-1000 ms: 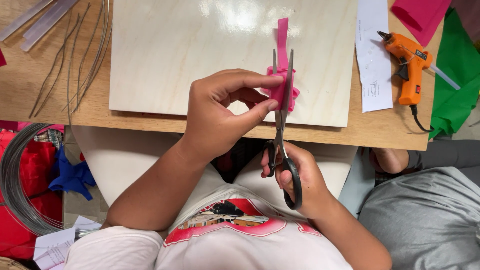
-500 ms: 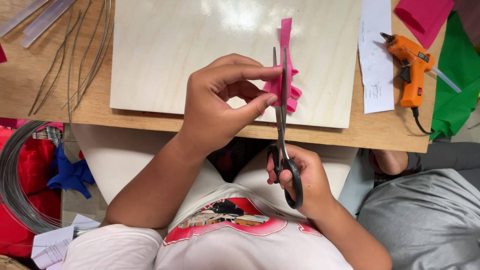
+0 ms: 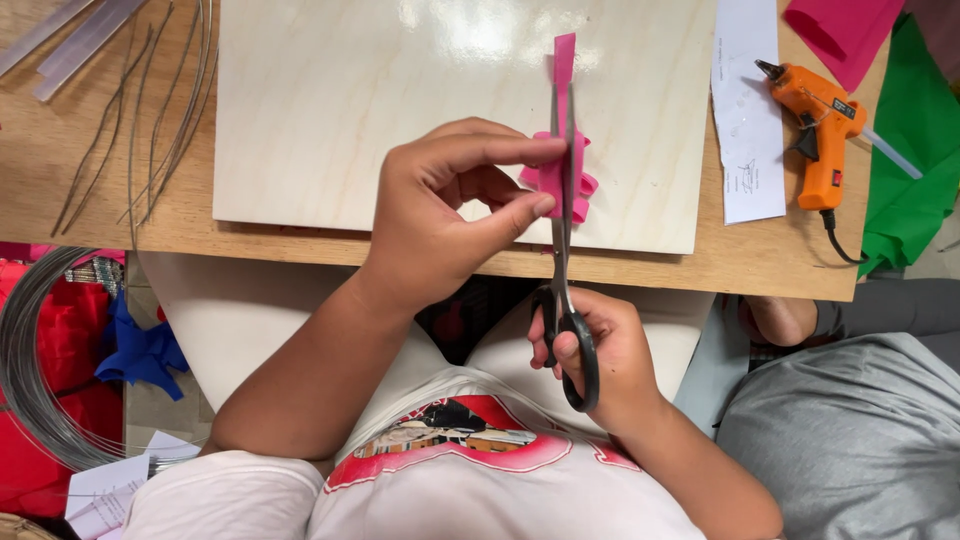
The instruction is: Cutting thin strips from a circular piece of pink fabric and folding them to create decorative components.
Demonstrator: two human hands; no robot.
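The left hand [image 3: 440, 215] pinches a folded pink paper strip [image 3: 562, 160] between thumb and fingers above the pale wooden board [image 3: 330, 110]. The right hand [image 3: 600, 350], fingers through the loops, grips black-handled steel scissors [image 3: 562, 290], blades nearly closed along the strip. On the wooden surface [image 3: 60, 190] lie a white paper slip [image 3: 748, 110] and an orange glue gun [image 3: 822, 125].

A folded pink paper strip [image 3: 562, 165] stands upright, pinched between the left fingers [image 3: 510, 152]. Black-handled scissors [image 3: 563, 290] point upward, blades nearly closed along the strip, handles looped around the right fingers [image 3: 566, 347].
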